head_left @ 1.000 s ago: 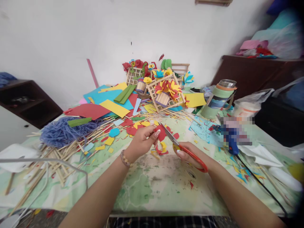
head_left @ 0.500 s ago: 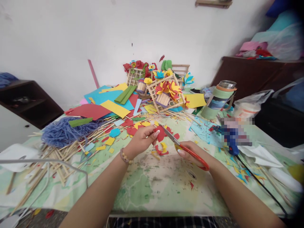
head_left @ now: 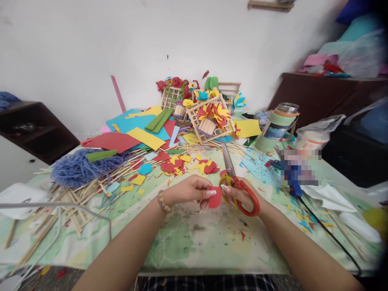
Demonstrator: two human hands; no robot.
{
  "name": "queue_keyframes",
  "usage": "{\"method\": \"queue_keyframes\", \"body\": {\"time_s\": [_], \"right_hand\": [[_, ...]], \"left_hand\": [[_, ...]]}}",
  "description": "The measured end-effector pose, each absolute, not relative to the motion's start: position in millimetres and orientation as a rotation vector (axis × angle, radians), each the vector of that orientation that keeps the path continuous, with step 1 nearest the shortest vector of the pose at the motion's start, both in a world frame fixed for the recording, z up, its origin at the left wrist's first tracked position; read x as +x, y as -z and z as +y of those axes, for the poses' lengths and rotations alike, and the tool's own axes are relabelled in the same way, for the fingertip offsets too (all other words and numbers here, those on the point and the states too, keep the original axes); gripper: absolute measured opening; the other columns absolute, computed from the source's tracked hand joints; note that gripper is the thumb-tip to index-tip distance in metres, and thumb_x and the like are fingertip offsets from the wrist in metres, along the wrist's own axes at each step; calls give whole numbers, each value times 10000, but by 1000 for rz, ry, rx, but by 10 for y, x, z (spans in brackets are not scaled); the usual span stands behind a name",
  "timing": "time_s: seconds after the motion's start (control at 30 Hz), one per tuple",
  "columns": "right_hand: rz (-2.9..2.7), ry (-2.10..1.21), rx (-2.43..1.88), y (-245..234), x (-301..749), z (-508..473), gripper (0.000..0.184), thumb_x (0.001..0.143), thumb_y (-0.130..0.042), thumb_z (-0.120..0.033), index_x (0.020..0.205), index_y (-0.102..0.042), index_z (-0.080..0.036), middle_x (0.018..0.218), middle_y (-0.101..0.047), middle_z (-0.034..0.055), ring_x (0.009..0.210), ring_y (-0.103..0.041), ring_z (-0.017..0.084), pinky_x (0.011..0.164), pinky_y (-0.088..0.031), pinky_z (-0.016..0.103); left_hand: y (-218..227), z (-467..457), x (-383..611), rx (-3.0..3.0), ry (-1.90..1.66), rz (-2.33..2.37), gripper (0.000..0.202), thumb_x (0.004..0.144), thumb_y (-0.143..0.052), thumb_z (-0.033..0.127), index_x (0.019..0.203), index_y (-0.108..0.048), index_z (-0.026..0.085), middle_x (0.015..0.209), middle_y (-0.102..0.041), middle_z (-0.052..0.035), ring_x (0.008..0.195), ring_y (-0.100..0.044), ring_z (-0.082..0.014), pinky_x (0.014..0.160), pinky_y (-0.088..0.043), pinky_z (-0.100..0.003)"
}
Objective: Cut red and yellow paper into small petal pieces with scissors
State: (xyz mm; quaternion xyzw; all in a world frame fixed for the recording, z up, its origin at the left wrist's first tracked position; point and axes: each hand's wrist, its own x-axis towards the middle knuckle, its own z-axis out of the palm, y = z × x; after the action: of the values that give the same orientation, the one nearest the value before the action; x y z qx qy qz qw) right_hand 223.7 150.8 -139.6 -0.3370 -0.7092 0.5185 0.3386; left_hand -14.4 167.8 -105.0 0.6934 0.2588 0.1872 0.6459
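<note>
My left hand [head_left: 195, 190] pinches a small red paper piece [head_left: 215, 197] with a rounded edge, just above the tablecloth. In my right hand [head_left: 236, 193] is a pair of scissors [head_left: 229, 161] with red and yellow handles, its blades pointing away from me and close together. The fingertips of the right hand are close to the red piece; I cannot tell whether they touch it. Beyond both hands lie cut red petals [head_left: 211, 167] and several yellow paper scraps [head_left: 185, 158].
Blue yarn [head_left: 85, 167] and thin wooden sticks [head_left: 75, 206] cover the left side. Coloured sheets [head_left: 145, 137] and stick frames with paper flowers [head_left: 209, 121] stand at the back. To the right are a green flask [head_left: 275, 129], a blue glue gun [head_left: 293, 182] and its black cord [head_left: 330, 234].
My left hand has come nearer and to the right, with a red piece now plainly in its pinch. The scissors have swung more upright, away from the paper. Scraps beneath the hands are gone from there.
</note>
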Motion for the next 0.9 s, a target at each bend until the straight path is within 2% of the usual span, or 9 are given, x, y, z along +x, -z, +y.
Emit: {"method": "queue_keyframes", "body": {"time_s": [0.1,0.27,0.4,0.5,0.73,0.9], "right_hand": [[-1788,-1543,-777,1475,2202,1480,558,992,-550,-668,707,-565,-190,542,-548,-13,495,-517,133,488,-409,243],[-1747,-1689,-737,1487,2140,1425,479,898,-734,-614,748,-574,-187,524,-534,-54,442,-459,102,459,-391,222],[-1746,-1681,-666,1510,2129,1418,496,944,-685,-604,713,-578,-178,518,-543,-39,460,-479,104,481,-406,223],[-1724,-1694,-639,1520,2134,1415,536,995,-619,-593,667,-575,-171,507,-555,-18,463,-507,109,488,-419,225],[-1683,-1794,-536,1500,2107,1388,448,904,-759,-573,775,-591,-178,535,-544,-48,439,-475,99,467,-401,227],[-1624,-1672,-636,1562,2134,1405,417,896,-775,-558,826,-614,-180,534,-540,-55,448,-480,103,467,-405,227]], "left_hand": [[1091,1636,-88,1534,-272,522,606,798,-712,755,674,-657,165,535,-648,-28,476,-543,-107,492,-412,-220],[1122,1646,-54,1466,-238,532,615,701,-789,762,652,-657,163,512,-609,0,451,-503,-97,477,-417,-225],[1123,1693,-75,1421,-356,606,607,626,-858,730,679,-682,152,561,-593,22,476,-470,-77,478,-396,-210],[1121,1698,-84,1428,-332,600,596,651,-850,722,687,-688,149,574,-590,21,497,-470,-76,500,-409,-211],[1099,1663,-71,1500,-305,550,578,700,-820,723,710,-696,158,686,-652,-8,596,-528,-97,550,-429,-216],[1129,1699,-84,1433,-300,579,588,716,-808,722,764,-640,160,555,-542,58,451,-421,-60,464,-352,-200]]}}
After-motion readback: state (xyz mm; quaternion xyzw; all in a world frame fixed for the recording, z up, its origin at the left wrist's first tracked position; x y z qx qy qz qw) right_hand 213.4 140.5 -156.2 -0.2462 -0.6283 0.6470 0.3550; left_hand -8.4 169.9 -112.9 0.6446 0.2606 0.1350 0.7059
